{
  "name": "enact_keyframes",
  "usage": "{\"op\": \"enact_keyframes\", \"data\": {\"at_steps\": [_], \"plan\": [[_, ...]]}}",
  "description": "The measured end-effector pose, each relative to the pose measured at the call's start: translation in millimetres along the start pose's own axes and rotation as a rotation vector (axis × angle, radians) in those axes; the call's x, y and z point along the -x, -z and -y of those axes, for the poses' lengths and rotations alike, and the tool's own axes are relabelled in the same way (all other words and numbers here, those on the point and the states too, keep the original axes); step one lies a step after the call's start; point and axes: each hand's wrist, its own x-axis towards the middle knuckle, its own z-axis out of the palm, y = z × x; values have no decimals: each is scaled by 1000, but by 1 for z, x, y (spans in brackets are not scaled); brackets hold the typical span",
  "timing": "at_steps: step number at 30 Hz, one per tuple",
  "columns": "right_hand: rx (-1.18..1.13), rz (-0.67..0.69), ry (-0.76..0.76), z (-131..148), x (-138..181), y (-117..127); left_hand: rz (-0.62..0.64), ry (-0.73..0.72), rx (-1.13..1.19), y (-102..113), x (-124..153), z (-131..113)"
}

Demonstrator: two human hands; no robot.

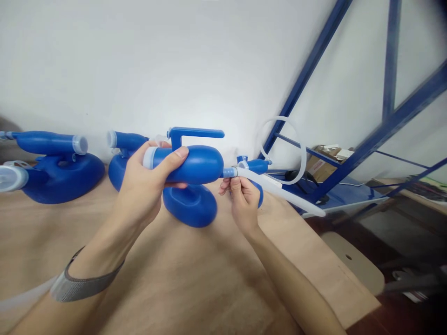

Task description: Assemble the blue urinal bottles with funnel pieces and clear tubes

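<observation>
My left hand (146,177) is wrapped round a blue plastic bottle-shaped body (199,164) with a pale cap at its left end and a flat blue handle (197,132) above. At its right end is a ribbed spout (228,172) with a white hose (265,179) fitted over it. My right hand (244,200) pinches at this joint, where a thin wire hose clamp (236,171) circles the hose; the fingertips partly hide it. Below the body, a rounded blue base (190,204) shows over the table.
Similar blue vessels with pale caps stand at left (66,179) and behind my left hand (118,160); another small blue one (256,166) is behind my right hand. The wooden table (195,279) ends at right, beside a stool (352,260) and a blue metal rack (314,60). White wall behind.
</observation>
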Motion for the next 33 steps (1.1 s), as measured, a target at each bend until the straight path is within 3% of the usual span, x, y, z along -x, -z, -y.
{"op": "enact_keyframes", "data": {"at_steps": [9, 17, 22, 33], "plan": [[144, 70, -28, 8, -3, 4, -3, -21, -72, -2, -2, 5], [160, -38, -1, 0, 0, -3, -4, -56, -161, -4, 2, 9], [108, -1, -51, -2, 0, -3, 9, -21, -125, -2, 0, 11], [124, 62, -39, 5, -3, 1, 21, -51, -224, 6, -5, -6]]}}
